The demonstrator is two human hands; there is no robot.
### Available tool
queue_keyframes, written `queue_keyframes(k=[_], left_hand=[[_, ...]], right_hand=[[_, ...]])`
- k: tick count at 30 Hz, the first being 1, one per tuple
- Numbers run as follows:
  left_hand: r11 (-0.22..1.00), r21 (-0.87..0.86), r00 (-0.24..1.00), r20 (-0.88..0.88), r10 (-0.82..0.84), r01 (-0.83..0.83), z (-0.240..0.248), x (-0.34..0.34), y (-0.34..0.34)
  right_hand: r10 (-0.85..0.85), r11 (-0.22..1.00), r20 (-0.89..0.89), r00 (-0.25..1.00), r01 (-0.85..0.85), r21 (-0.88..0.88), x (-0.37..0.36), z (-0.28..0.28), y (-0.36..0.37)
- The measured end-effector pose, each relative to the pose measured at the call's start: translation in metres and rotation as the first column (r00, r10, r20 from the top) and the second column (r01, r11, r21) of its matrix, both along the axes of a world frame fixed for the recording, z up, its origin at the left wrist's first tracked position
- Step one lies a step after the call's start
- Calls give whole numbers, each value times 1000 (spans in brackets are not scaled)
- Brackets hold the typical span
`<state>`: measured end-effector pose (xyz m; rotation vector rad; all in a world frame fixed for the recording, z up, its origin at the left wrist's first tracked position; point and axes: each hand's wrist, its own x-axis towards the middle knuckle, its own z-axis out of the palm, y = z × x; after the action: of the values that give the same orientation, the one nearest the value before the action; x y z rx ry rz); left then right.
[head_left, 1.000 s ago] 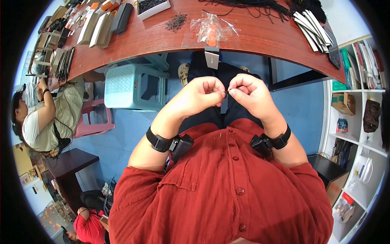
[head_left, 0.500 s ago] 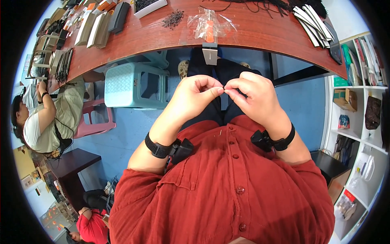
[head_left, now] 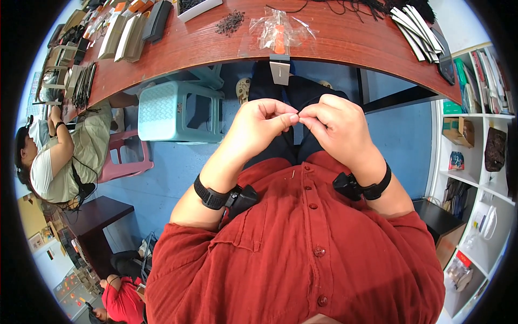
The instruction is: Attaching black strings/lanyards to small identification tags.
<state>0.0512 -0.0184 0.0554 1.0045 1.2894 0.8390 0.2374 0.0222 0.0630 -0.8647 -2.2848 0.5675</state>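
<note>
My left hand (head_left: 264, 125) and my right hand (head_left: 341, 127) meet above my lap, short of the table's near edge. Thumb and forefinger are pinched together on each, and the fingertips nearly touch. Whatever lies between them is too small to make out. Beyond my hands, a white card tag (head_left: 279, 73) hangs over the table edge below an orange strip (head_left: 279, 40) on clear plastic film (head_left: 264, 33). A small heap of black bits (head_left: 230, 24) lies to its left on the red-brown table (head_left: 334, 46).
Stacks of card (head_left: 131, 39) and a dark box (head_left: 157, 22) stand at the far left, white strips (head_left: 416, 33) and black cords (head_left: 345, 6) at the far right. A pale blue stool (head_left: 162, 113) is under the table's left. One person (head_left: 59, 162) sits left; white shelves (head_left: 480, 178) stand right.
My hands stay pinched together in almost the same place, with only a slight shift of the fingers. The rest of the scene looks the same.
</note>
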Motion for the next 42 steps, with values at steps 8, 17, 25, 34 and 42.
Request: queue_keyframes(k=[8, 17, 25, 34, 42], left_hand=[[996, -73, 992, 112, -50, 58, -9, -2, 2], [956, -85, 919, 312, -241, 280, -9, -7, -2], [997, 67, 954, 297, -47, 28, -7, -3, -1], [971, 236, 996, -85, -15, 34, -6, -1, 0], [955, 290, 979, -202, -1, 61, -5, -3, 3]], right_hand=[[0, 994, 16, 1000, 1, -110, 1, 1, -3], [45, 714, -38, 998, -59, -697, 13, 10, 3], [-120, 391, -470, 874, -393, -832, 6, -5, 2], [-219, 517, -350, 911, -196, -833, -5, -16, 0], [-167, 806, -196, 966, 19, -592, -8, -2, -8]])
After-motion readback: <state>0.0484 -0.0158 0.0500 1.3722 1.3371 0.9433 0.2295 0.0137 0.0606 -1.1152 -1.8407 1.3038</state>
